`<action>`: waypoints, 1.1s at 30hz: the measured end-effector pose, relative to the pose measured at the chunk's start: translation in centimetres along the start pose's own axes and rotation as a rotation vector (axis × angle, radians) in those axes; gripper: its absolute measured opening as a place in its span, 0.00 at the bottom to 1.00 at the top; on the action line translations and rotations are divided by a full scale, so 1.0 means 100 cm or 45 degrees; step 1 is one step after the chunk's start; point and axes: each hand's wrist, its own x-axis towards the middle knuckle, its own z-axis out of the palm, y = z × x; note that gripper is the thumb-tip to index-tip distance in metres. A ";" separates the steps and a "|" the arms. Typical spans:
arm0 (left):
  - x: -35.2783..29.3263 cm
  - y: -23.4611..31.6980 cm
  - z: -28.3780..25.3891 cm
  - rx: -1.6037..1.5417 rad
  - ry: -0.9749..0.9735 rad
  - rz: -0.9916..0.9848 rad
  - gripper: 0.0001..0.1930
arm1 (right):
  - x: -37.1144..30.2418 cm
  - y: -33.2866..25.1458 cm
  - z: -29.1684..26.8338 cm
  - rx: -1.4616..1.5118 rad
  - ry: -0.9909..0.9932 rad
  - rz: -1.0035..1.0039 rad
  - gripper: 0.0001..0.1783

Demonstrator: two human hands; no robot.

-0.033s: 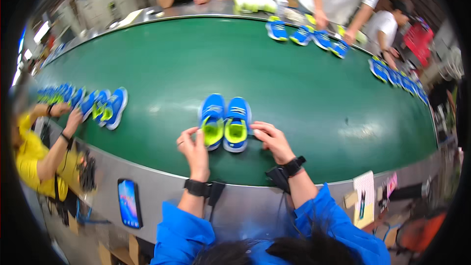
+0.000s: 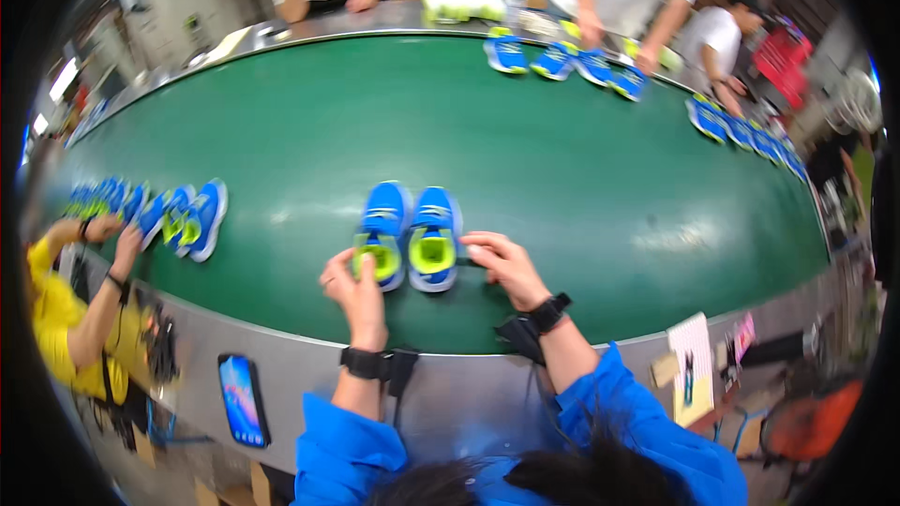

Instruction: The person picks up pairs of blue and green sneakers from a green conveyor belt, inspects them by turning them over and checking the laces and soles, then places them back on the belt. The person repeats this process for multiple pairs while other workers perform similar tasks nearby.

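Observation:
Two blue sneakers with lime-green linings and white soles stand side by side on the green work surface, toes pointing away from me. My left hand (image 2: 354, 290) is at the heel of the left sneaker (image 2: 385, 211), thumb over its collar and fingers along its outer side, seemingly pinching it. Beside the right sneaker (image 2: 434, 211), my right hand (image 2: 503, 264) has its fingers stretched toward the outer edge. Whether those fingertips touch the shoe I cannot tell. Both wrists wear black straps.
A person in yellow handles a row of sneakers (image 2: 202, 220) at the left. Across the surface, another person's hands are at several sneakers (image 2: 592, 67); more sneakers (image 2: 741, 134) line the far right. A phone (image 2: 244, 400) and a paper pad (image 2: 692, 370) lie on the metal edge.
The whole view has shifted slightly, so the scene sits further left in the picture. My hands keep nearly the same places beside the two sneakers.

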 end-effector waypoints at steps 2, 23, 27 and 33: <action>-0.004 0.011 -0.005 0.124 0.053 0.062 0.17 | 0.002 0.002 0.002 -0.011 -0.002 0.025 0.20; -0.031 0.064 -0.004 0.985 -0.420 0.646 0.22 | 0.008 0.017 0.000 0.217 -0.255 0.021 0.24; -0.025 0.062 -0.010 0.952 -0.314 0.750 0.22 | 0.008 0.019 -0.004 0.205 -0.230 0.024 0.22; -0.008 0.064 -0.028 0.999 -0.046 0.635 0.23 | 0.007 0.018 -0.004 0.195 -0.204 0.037 0.22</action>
